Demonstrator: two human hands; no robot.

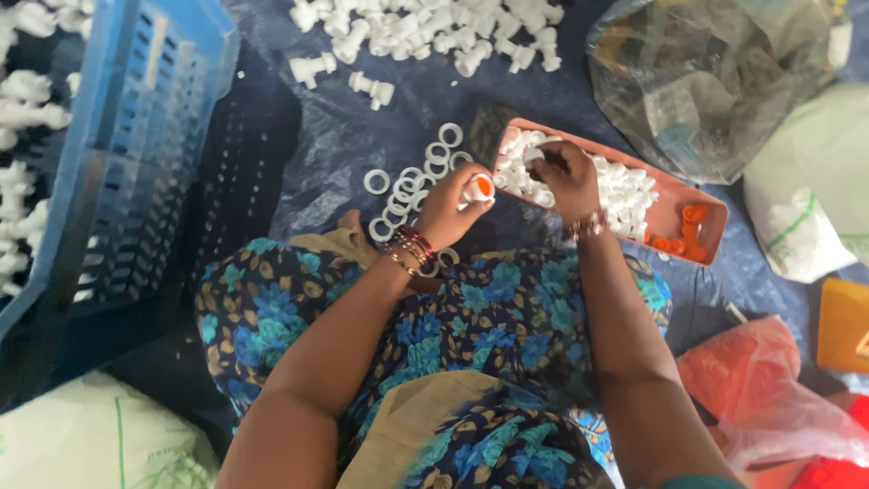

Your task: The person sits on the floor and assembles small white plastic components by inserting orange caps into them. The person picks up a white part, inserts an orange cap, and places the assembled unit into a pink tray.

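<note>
Seated person handling small plastic parts over a dark blue sheet.

From left: a blue slatted plastic crate (136, 136) stands tilted at the frame edge. White plastic rings (412, 186) lie loose on the sheet, just beside the left hand (448, 210), which is closed around a small white plastic fitting with an orange insert (479, 188). The right hand (566, 172) reaches into the oblong salmon plastic tray (701, 204), fingers pinched on a small white plastic piece (534, 156) among the heaped white parts; orange seals (683, 231) fill the tray's right end.
</note>
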